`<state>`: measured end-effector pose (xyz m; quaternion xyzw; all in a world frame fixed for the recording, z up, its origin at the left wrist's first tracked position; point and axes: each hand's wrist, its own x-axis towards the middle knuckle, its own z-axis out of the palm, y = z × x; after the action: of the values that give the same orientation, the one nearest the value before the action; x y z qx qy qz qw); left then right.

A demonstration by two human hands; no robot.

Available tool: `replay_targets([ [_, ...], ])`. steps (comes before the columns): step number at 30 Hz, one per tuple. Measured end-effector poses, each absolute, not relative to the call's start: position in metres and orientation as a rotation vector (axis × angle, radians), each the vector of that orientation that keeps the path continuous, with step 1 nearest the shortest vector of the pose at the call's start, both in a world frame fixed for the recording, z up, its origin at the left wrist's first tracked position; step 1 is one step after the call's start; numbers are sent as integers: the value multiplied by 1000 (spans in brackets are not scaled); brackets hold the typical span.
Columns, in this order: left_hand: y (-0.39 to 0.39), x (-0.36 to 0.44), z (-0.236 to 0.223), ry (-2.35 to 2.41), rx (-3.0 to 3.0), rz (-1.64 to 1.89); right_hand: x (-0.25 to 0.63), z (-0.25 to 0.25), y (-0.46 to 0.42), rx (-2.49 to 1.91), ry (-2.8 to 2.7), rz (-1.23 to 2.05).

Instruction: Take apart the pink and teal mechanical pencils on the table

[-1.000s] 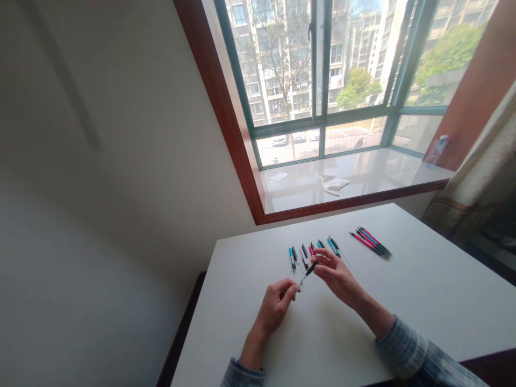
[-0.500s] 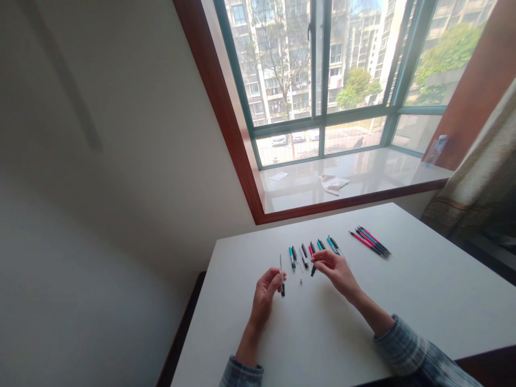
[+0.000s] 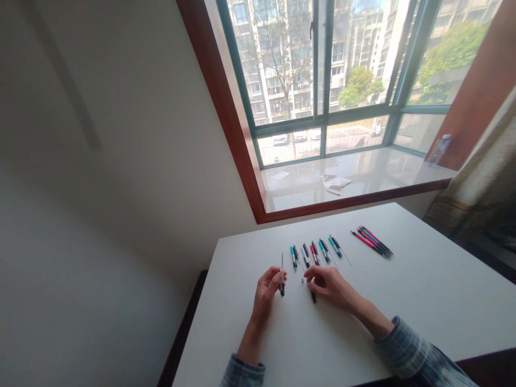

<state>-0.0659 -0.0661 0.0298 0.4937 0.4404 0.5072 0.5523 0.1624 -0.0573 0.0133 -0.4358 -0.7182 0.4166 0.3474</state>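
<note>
My left hand [image 3: 266,289] is closed around a pale pen barrel [image 3: 282,278] with a black lower end. It stands nearly upright, and a thin refill sticks up from its top. Just to the right, my right hand [image 3: 328,286] hovers low over the table, thumb and forefinger apart. A black pen part [image 3: 314,297] lies below its thumb, partly covered by the hand. Beside the right fingertips sits a tiny greyish piece [image 3: 302,280], too small to name. Beyond the hands, several taken-apart pens [image 3: 313,255] with turquoise, red, white and black parts form a row.
A bundle of red, turquoise and black pens [image 3: 373,243] lies farther right on the white table [image 3: 419,301]. Behind the table, the window sill [image 3: 298,196] holds a crumpled cloth [image 3: 335,183] and a clear bottle [image 3: 438,150]. A wall rises on the left.
My right hand has moved down and slightly left from the row of pens, and the black part now shows lower, under the thumb. My left hand stays put with the barrel.
</note>
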Motion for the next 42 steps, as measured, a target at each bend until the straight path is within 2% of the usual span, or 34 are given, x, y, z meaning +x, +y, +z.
replay_targets([
  [10,-64,-67,29,1055,1192,1201,183,31,-67,-1094,-2078,1107],
  [42,-63,-64,29,1076,1163,1194,174,21,-62,-1081,-2126,947],
])
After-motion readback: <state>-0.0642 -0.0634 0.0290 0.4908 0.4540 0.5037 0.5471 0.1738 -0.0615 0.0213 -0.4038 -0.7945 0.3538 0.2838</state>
